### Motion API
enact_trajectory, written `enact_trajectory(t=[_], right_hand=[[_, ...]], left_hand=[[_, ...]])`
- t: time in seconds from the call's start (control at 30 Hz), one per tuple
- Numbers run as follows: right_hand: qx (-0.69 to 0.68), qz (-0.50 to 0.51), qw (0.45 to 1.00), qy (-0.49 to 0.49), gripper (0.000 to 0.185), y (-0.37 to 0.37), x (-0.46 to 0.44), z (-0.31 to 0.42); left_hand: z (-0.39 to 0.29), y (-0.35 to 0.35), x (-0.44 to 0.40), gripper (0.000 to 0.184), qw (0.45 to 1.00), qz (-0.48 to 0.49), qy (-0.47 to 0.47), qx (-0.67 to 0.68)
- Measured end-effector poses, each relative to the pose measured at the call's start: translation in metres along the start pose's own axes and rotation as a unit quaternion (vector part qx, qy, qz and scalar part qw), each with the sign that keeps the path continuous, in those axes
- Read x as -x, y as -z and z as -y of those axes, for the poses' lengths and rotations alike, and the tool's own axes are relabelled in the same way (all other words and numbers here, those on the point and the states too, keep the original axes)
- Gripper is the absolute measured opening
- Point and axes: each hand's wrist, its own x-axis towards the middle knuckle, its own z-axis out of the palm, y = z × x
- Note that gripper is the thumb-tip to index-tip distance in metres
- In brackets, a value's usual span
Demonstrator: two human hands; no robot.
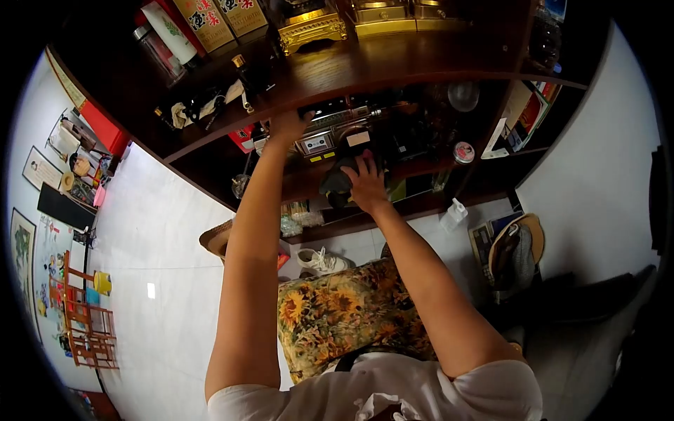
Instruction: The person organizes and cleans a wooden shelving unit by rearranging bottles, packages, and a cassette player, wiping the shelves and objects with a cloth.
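Note:
My left hand reaches onto the middle shelf of a dark wooden cabinet, under the edge of the upper shelf. Its fingers are mostly hidden in shadow near a long metallic box. On a dark, rounded object at the front edge of the same shelf lies my right hand, fingers spread. Something small and reddish shows by its fingertips. Between the two hands stands a silver-framed item with a white label, and a pale card is just right of it.
Bottles, boxes and gold ornaments stand on the upper shelf. A round tin and books are at the right. Below are white shoes, a floral cushion and a straw hat.

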Motion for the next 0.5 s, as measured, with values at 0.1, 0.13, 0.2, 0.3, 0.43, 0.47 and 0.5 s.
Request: enact_trajectory(t=[0.1,0.13,0.2,0.3,0.43,0.47,0.5], right_hand=[[0.008,-0.015,1.0,-0.004,0.064,-0.006,-0.002,-0.003],[0.011,-0.013,1.0,-0.008,0.064,-0.005,-0.003,-0.001],[0.003,0.047,0.999,-0.021,0.063,0.007,-0.003,0.003],[0.015,0.051,0.998,-0.024,0.062,0.004,-0.005,0.003],[0.04,-0.008,0.999,-0.036,0.062,0.003,0.002,0.011],[0.04,-0.008,0.998,-0.046,0.061,0.004,0.004,0.014],[0.041,-0.008,0.997,-0.057,0.059,0.002,0.006,0.016]], left_hand=[[0.003,-0.003,-0.012,0.054,0.999,0.032,-0.003,-0.018],[0.01,-0.01,-0.015,0.053,1.0,0.018,-0.019,-0.01],[0.012,-0.015,-0.013,0.051,0.999,0.009,-0.029,-0.011],[-0.005,0.011,0.006,0.049,0.999,0.029,-0.013,-0.025],[-0.009,0.016,0.032,0.05,0.998,0.013,-0.042,-0.041],[-0.008,0.011,0.041,0.051,0.997,-0.006,-0.057,-0.053],[-0.003,-0.003,0.05,0.05,0.994,-0.069,-0.07,-0.044]])
